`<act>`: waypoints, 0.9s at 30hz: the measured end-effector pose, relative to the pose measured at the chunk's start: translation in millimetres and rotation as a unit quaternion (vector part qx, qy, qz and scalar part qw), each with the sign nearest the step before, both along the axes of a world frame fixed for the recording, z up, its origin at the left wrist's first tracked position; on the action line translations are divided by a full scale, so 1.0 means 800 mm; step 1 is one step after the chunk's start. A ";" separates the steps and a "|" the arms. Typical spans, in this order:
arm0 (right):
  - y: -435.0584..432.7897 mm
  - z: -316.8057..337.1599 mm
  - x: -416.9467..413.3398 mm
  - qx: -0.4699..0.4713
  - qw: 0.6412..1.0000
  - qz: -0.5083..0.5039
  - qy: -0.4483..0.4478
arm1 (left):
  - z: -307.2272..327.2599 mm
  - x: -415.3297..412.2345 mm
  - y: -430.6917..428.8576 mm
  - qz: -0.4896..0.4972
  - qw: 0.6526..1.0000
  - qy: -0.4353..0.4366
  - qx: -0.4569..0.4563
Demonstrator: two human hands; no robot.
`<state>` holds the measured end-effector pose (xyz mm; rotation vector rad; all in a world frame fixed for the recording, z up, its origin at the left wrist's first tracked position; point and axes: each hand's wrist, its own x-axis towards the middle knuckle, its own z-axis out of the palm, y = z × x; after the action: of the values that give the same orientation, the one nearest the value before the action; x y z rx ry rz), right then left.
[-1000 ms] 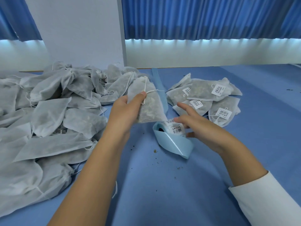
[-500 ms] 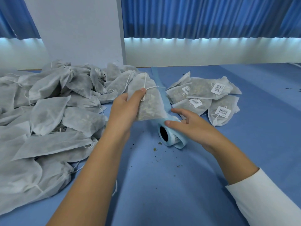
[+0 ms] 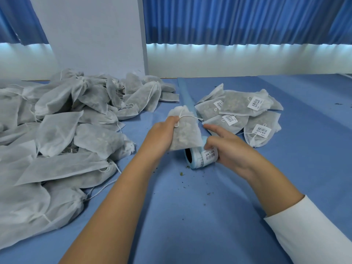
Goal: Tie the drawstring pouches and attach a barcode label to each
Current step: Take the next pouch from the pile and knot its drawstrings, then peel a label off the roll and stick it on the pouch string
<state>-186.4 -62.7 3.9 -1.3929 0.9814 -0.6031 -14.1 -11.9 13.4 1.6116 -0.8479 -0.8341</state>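
Far to the left of the label roll (image 3: 197, 159) lies a big pile of pouches (image 3: 57, 130) with no labels on them, which suggests most of the work is still ahead. Just left of the roll, the left hand (image 3: 162, 136) grips one pouch (image 3: 185, 134) by its gathered neck. It holds the pouch upright, with the bottom edge touching the top of the roll. The string (image 3: 183, 116) looks drawn tight and knotted, so the tying step for this pouch seems finished and labelling is the step in hand. The roll lies on its side on the blue surface (image 3: 190, 216), and its used backing strip (image 3: 185, 94) trails away behind it. The right hand (image 3: 230, 149) holds the roll from the right, thumb on the top label, lower fingers curled round the far side, forefinger out straight. The next move probably calls for lifting a label edge with the thumb, peeling it off cleanly and pressing it flat on the pouch. Behind and to the right of the roll sit the labelled pouches (image 3: 240, 105).
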 end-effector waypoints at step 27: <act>0.009 0.011 -0.006 -0.258 0.963 -0.013 0.081 | -0.010 0.010 -0.009 -0.002 0.978 0.197 -0.072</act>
<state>-191.0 -55.8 12.6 -1.9172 1.0139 -0.8129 -6.2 -19.3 5.2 1.2611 -0.6121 -1.0280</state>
